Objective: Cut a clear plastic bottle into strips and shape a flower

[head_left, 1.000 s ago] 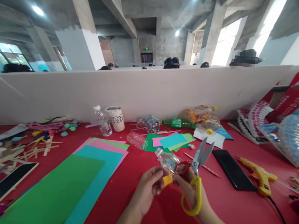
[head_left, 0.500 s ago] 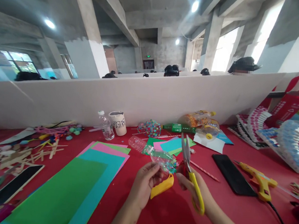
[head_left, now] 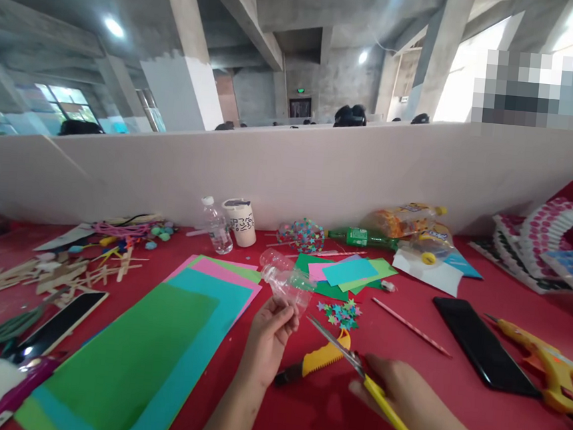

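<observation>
My left hand pinches the edge of a clear plastic bottle piece, held just above the red table. In my right hand are scissors with yellow handles, their metal blades pointing left toward the plastic but apart from it. Under the blades lies a yellow utility knife with a dark end. A small pile of coloured stars sits on the table between the plastic and the scissors.
Stacked coloured paper covers the left front. Rightward lie a striped straw, a black phone and a yellow glue gun. Behind stand a water bottle, a white cup, a green bottle and a white partition.
The scissors have swung from upright to pointing left and dropped lower, away from the bottle piece. My left hand has tilted the plastic up, and the star pile shows uncovered. The view has turned right.
</observation>
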{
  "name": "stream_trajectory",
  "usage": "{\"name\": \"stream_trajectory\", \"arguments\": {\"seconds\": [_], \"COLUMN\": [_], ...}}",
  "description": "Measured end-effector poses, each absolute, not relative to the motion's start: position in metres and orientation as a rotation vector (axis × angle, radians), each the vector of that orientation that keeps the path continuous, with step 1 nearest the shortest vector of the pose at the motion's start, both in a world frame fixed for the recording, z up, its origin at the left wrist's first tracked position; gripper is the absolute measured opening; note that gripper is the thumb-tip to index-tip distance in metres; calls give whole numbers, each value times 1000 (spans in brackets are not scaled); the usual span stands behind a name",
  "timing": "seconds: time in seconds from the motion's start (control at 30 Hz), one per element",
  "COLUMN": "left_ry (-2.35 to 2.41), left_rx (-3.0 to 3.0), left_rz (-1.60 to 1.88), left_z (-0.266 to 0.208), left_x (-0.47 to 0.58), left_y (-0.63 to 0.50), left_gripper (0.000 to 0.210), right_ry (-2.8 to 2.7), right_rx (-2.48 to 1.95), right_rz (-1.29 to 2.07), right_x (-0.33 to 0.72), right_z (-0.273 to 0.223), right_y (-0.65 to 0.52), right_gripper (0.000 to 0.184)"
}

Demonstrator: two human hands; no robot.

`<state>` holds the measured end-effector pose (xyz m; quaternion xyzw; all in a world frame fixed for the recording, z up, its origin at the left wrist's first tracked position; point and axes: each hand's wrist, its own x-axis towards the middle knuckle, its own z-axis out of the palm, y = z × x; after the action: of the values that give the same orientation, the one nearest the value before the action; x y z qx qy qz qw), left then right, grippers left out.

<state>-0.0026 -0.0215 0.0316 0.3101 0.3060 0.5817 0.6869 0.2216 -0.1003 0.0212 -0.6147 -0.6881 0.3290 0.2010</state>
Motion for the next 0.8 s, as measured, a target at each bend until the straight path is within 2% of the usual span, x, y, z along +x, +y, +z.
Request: {"name": "stream_trajectory", "arguments": {"seconds": [0.8], "left_ry": [828], "left_rx": [572], "left_rz": [1209], "left_z": [26], "left_x": [12], "left_y": [-29], "left_gripper": [12], "right_ry": [-2031], "right_rx": [-2013], "right_rz": [828], "right_x": [217], "right_z": [13], "right_y": [-98], "right_gripper": [35]}}
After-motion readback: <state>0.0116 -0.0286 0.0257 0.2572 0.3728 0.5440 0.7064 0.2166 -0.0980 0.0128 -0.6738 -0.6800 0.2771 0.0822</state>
